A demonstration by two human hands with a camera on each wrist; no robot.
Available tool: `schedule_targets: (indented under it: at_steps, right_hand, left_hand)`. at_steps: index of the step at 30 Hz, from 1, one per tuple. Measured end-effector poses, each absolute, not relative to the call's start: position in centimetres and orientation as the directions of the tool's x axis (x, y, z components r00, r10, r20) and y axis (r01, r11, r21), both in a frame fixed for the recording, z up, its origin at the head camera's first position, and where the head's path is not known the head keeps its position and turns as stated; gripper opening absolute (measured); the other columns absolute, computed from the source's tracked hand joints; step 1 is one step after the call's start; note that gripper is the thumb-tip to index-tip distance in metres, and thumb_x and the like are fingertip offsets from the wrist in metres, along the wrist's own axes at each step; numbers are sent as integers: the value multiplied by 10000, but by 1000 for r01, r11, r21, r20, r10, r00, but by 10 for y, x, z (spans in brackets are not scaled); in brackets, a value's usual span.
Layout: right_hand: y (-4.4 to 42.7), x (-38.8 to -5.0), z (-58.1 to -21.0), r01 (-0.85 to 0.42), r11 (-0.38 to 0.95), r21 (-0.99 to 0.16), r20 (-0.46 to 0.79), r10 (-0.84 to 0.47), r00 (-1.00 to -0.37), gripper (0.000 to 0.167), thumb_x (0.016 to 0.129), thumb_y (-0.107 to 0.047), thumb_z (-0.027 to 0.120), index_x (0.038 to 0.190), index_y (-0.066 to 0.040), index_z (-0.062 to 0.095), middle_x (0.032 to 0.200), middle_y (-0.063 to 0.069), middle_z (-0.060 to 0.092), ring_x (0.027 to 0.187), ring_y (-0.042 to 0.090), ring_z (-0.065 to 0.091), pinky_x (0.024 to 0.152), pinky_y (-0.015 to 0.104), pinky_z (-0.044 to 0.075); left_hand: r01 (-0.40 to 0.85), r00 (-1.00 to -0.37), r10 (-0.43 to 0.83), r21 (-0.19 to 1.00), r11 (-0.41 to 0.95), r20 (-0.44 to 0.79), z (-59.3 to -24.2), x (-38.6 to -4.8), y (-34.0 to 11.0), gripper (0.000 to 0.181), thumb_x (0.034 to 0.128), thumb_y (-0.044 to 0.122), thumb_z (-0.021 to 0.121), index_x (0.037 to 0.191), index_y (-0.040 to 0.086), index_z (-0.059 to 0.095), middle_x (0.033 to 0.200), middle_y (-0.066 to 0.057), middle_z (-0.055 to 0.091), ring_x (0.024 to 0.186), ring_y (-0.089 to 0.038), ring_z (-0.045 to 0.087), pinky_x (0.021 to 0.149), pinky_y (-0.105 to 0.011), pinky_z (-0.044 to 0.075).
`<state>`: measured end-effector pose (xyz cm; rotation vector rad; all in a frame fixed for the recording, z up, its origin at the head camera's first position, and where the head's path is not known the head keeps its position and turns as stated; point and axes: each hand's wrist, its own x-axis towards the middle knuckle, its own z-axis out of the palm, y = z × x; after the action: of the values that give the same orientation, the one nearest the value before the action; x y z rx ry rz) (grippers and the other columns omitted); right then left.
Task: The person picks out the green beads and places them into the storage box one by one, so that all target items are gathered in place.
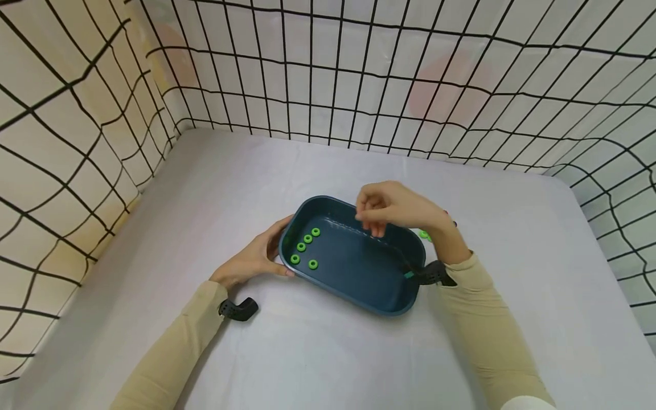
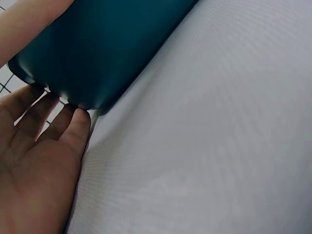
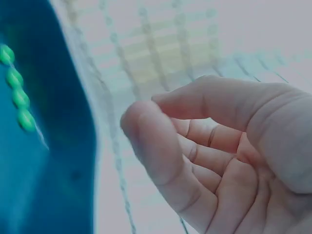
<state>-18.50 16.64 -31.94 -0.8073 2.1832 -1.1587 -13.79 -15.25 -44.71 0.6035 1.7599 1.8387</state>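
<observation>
A dark blue tray with rounded corners stands on the white surface. Inside its left end lie several small green rings, most of them in a slanting row. My left hand grips that end, with the thumb on the near side and the fingers on the far side. In the left wrist view, the fingertips touch the tray's outer wall. Above the tray's far right edge hovers my right hand. Its fingers are curled, with thumb and index finger close together; nothing shows between them.
More green rings lie right of the tray, partly behind my right wrist, near small dark pieces. Black wire grid walls the back and both sides. Each wrist wears a black camera mount.
</observation>
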Motion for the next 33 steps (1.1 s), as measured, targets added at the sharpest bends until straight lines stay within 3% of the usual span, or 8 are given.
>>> schedule_targets:
  at_steps: [5,12,25,33]
  right_hand:
    - [236,-177,-326,-173,447,-878,-124,-561,-819,185,991,-119,593,973,63,569,772,193,650,592,280,640,546,339,579]
    - [294,-159,-373,-26,509,-860,-183,-357,-916,261,990,-141,600,1027,113,555,764,170,665,588,184,635,563,294,583]
    - [327,-152,-415,103,525,-845,-180,-97,-979,299,983,-150,612,1081,129,565,673,17,670,517,108,608,525,244,570]
    - [324,-153,-419,115,610,-784,-175,-39,-984,356,937,-223,692,1104,87,642,671,43,685,497,108,625,526,228,559]
  left_hand:
    - [-58,-769,638,998,-9,-39,-446,-137,-153,1161,688,-93,833,1593,180,159,1634,-36,197,1482,-273,224,1140,-176,316]
    - [-52,-771,635,999,5,-43,-444,-137,-153,1162,688,-91,834,1593,179,157,1634,-40,197,1483,-282,220,1144,-179,310]
    - [-53,-767,641,998,-19,-29,-447,-137,-153,1164,686,-39,862,1592,169,160,1635,-52,193,1484,-285,213,1127,-153,318]
    - [-67,-765,643,997,-22,-37,-446,-138,-153,1158,686,-71,846,1591,171,165,1632,-58,197,1478,-290,220,1123,-150,323]
